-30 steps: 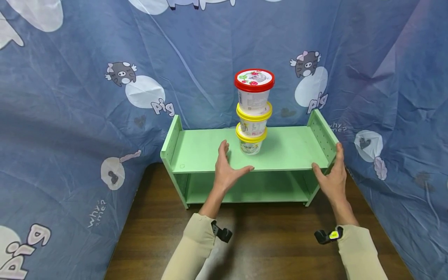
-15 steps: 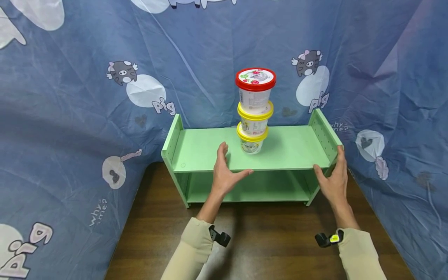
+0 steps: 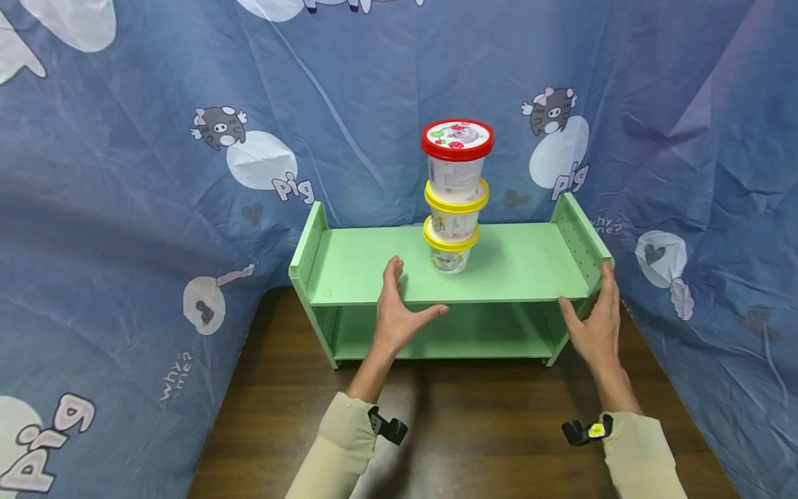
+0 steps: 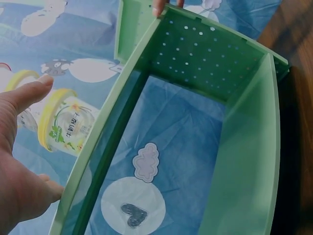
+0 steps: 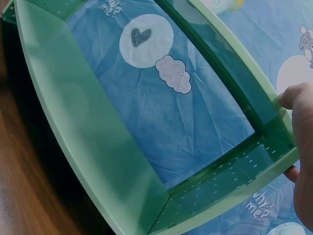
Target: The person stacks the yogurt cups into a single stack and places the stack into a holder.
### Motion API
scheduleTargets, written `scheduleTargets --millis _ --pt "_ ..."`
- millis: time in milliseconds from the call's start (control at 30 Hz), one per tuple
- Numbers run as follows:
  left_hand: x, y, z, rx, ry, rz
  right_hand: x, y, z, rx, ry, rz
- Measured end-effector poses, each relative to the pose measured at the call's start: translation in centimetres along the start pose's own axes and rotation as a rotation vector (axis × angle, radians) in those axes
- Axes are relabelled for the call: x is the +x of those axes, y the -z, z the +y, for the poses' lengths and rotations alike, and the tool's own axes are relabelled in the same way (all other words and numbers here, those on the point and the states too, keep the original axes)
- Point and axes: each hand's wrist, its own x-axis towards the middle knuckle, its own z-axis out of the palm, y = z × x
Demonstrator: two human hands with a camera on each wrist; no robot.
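Observation:
Three lidded tubs are stacked upright on the top board of a green two-tier shelf rack (image 3: 524, 267). Uppermost is a white tub with a red lid (image 3: 458, 174). Below it sit a yellow-lidded tub (image 3: 454, 224) and another yellow-lidded tub (image 3: 449, 260) at the bottom. In front of the stack, to its left, my left hand (image 3: 395, 319) holds nothing, thumb and fingers spread apart near the front edge. My right hand (image 3: 596, 333) grips the rack's right front corner. Its thumb (image 5: 291, 95) lies on the board's edge, the fingers outside the side panel.
A blue cloth printed with pigs (image 3: 386, 125) hangs behind and on both sides of the rack. The rack stands on a brown wooden floor (image 3: 486, 416). Its lower board (image 3: 436, 339) lies under the top one, and perforated side panels (image 3: 573, 242) rise at the ends.
My left hand has drawn slightly left and toward me, away from the tubs. The right hand stays at the rack's corner, and the stack stands as before. The view has shifted slightly.

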Motion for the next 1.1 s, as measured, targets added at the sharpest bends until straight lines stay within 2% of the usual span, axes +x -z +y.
scheduleTargets --millis 400,667,1100 --pt "-0.7 0.7 0.0 -0.010 -0.009 -0.009 -0.7 -0.1 0.0 0.000 0.051 0.016" --pt "-1.0 1.1 -0.1 -0.001 -0.021 -0.009 -1.8 0.0 0.3 -0.051 0.007 -0.041" --pt "-1.9 1.6 -0.2 -0.008 -0.053 0.005 -2.9 -0.2 0.6 -0.031 0.007 -0.026"
